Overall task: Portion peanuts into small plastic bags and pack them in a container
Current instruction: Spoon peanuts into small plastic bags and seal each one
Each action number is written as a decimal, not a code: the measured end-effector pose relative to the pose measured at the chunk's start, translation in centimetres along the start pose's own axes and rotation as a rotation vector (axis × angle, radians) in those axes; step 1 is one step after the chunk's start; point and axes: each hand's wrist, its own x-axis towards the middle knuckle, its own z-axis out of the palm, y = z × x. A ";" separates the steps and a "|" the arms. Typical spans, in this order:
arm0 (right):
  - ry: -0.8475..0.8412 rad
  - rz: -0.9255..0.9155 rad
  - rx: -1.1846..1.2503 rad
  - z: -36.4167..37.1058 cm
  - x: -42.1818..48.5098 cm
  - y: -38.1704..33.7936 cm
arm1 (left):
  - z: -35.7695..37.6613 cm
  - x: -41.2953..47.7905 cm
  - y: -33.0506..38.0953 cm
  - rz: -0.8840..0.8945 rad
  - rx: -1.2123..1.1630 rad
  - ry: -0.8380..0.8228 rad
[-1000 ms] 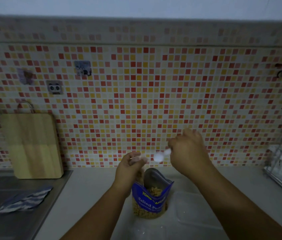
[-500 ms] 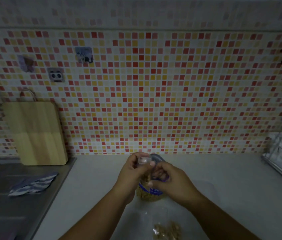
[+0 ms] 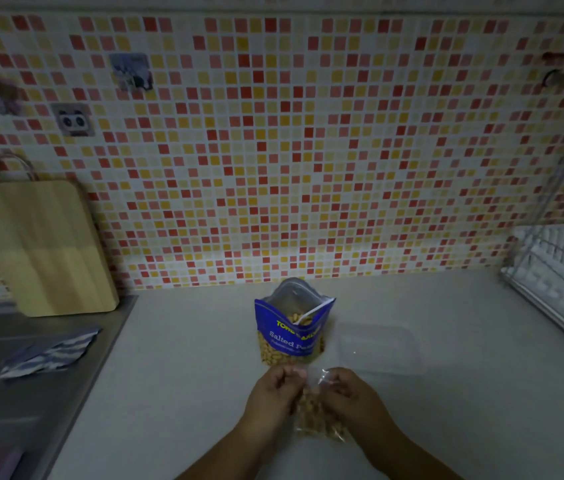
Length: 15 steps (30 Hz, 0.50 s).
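Both hands pinch the mouth of the small plastic bag (image 3: 320, 415), the left hand (image 3: 275, 393) closed on one corner of the opening and the right hand (image 3: 348, 396) closed on the other, fingers curled tight so the grip is a two-point clamp at the top edge. Peanuts hang below that grip, a loose cluster sagging toward the table (image 3: 176, 375) just under the knuckles. Beyond the grip, directly ahead, stands the blue pouch of salted peanuts (image 3: 291, 336), open at the top with a white spoon (image 3: 310, 315) resting inside it. Ahead and to the right of the right hand lies the clear container (image 3: 377, 348), near but not touching the bag. Looks like the sealing step, in my reading, and here's the danger: the film is thin and slippery, so if either pinch slides off its corner the mouth gapes and peanuts spill onto the table. A nut caught in the closure would leave the seal part open. Whether the strip is already pressed shut, I cannot tell in this dim light.
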 end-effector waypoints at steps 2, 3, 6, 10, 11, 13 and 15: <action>0.048 -0.012 -0.038 0.0 0.2 0.7 | -0.3 0.2 -0.3 -0.015 0.045 0.019; 0.074 -0.020 -0.056 0.0 0.4 1.0 | -0.3 0.3 -0.4 -0.018 0.050 0.023; 0.119 -0.013 -0.113 0.0 1.4 1.6 | -0.5 0.8 -1.1 -0.030 0.077 -0.010; 0.158 0.049 -0.170 -1.4 2.8 2.8 | -1.3 1.9 -1.5 -0.026 0.174 0.030; 0.184 0.086 -0.184 -2.1 3.2 3.1 | -2.0 2.5 -1.6 0.002 0.284 0.122; 0.229 0.161 -0.259 -3.4 3.8 3.9 | -3.6 3.4 -1.7 0.040 0.588 0.271; 0.247 0.231 -0.374 -4.5 4.4 4.9 | -4.9 4.3 -2.5 0.004 0.863 0.295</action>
